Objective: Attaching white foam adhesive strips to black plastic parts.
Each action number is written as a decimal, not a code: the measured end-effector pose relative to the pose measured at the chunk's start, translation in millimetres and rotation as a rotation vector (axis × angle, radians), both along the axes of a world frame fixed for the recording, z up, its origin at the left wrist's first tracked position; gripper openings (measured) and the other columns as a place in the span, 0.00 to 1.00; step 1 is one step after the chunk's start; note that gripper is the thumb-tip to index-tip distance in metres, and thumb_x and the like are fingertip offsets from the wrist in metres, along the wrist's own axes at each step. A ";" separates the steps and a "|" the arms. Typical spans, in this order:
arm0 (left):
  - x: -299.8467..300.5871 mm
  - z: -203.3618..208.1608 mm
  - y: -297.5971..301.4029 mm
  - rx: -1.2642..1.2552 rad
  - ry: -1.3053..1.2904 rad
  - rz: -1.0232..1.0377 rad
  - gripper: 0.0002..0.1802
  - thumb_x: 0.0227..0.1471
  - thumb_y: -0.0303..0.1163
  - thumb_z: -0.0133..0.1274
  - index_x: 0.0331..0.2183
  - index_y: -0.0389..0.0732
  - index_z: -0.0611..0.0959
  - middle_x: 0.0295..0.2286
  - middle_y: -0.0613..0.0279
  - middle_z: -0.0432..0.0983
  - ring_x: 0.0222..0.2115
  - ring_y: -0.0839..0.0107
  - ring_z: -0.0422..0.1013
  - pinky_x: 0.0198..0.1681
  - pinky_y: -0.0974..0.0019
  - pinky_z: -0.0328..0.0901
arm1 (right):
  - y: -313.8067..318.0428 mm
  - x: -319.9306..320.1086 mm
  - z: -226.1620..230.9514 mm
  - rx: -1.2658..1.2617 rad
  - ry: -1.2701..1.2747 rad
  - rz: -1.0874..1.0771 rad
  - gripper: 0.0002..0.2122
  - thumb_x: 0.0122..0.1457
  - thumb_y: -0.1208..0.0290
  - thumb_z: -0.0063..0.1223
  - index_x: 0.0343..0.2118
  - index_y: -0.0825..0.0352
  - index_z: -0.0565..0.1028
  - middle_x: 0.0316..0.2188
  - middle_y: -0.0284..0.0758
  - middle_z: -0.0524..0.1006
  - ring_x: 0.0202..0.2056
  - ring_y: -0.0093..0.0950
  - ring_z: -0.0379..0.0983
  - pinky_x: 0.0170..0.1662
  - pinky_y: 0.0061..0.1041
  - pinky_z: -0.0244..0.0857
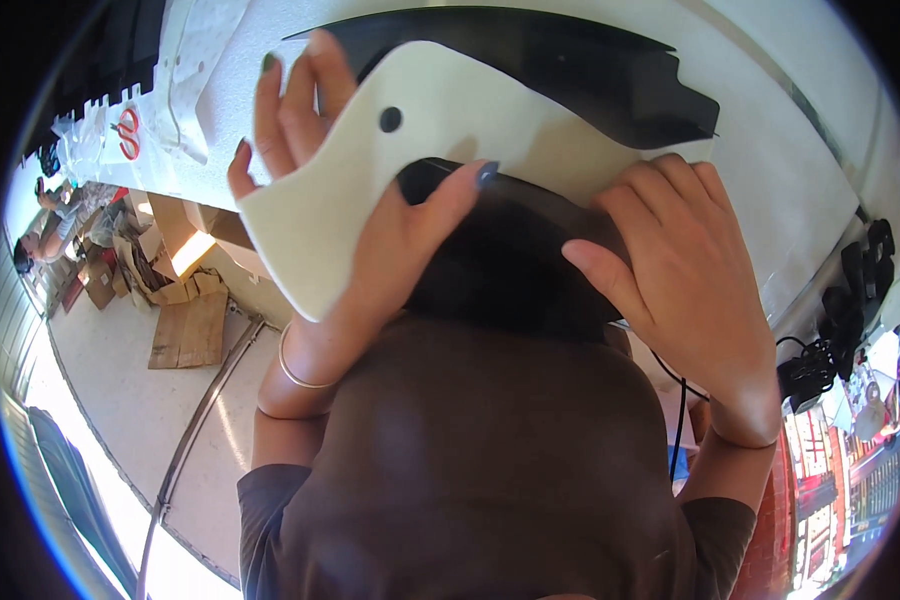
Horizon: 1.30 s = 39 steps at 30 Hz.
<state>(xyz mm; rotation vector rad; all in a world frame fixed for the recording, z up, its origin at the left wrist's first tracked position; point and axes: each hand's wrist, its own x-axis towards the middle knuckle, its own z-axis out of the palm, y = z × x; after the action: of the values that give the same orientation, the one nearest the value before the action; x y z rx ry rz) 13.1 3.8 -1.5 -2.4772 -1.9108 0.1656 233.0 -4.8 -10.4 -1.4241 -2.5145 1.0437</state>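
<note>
At the white table (785,190), in front of the brown shirt (500,450), we see a cream sheet (450,105) with a round dark hole, lying across the left hand (395,235). That hand's fingers spread beyond the sheet's left edge, its thumb well apart from them and over a black sheet (520,260); we cannot tell how firmly it grips. The right hand (695,275) has half-bent fingers by the cream sheet's edge, thumb over the black sheet; we cannot tell whether it pinches anything. Beyond lies another black piece (610,85).
</note>
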 end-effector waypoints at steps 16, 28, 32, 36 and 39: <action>-64.9 -8.5 4.8 -0.124 -1.171 0.505 0.06 0.47 0.23 0.54 0.31 0.35 0.75 0.24 0.70 0.68 0.27 0.82 0.61 0.35 0.78 0.60 | 1.8 -39.4 10.7 -0.150 0.127 -0.142 0.21 0.59 0.59 0.48 0.49 0.69 0.68 0.41 0.45 0.71 0.42 0.45 0.66 0.47 0.36 0.59; -59.6 -10.9 15.6 0.104 -0.978 0.242 0.05 0.52 0.24 0.54 0.33 0.36 0.77 0.29 0.68 0.73 0.30 0.82 0.66 0.36 0.78 0.61 | 4.8 -37.1 0.4 -0.119 0.161 -0.121 0.24 0.57 0.56 0.50 0.50 0.70 0.67 0.37 0.41 0.70 0.38 0.42 0.66 0.41 0.35 0.61; -71.3 -23.6 11.4 -0.022 -0.989 0.412 0.05 0.49 0.24 0.55 0.31 0.36 0.77 0.25 0.67 0.72 0.27 0.80 0.66 0.34 0.77 0.62 | 5.1 -37.4 -0.2 -0.102 0.147 -0.094 0.24 0.57 0.56 0.51 0.50 0.70 0.67 0.38 0.40 0.70 0.38 0.41 0.66 0.42 0.35 0.61; -77.2 -31.9 1.0 -0.123 -1.103 0.554 0.05 0.48 0.23 0.55 0.31 0.35 0.76 0.23 0.66 0.73 0.25 0.80 0.66 0.32 0.76 0.63 | 5.1 -37.9 -0.7 -0.072 0.122 -0.052 0.25 0.56 0.56 0.51 0.50 0.70 0.68 0.39 0.39 0.69 0.38 0.40 0.66 0.42 0.34 0.61; -75.8 -30.9 0.9 -0.182 -1.068 0.605 0.05 0.49 0.23 0.55 0.31 0.35 0.76 0.23 0.66 0.73 0.25 0.81 0.66 0.33 0.76 0.63 | 5.9 -38.1 -0.1 -0.081 0.111 -0.050 0.25 0.55 0.56 0.52 0.50 0.69 0.68 0.40 0.39 0.69 0.39 0.39 0.66 0.42 0.34 0.61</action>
<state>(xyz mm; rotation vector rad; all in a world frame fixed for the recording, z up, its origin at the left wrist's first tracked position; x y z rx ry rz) -62.7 4.7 -32.5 -2.1170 -3.0555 -1.2738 194.9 1.1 -10.4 -1.3994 -2.3738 1.1938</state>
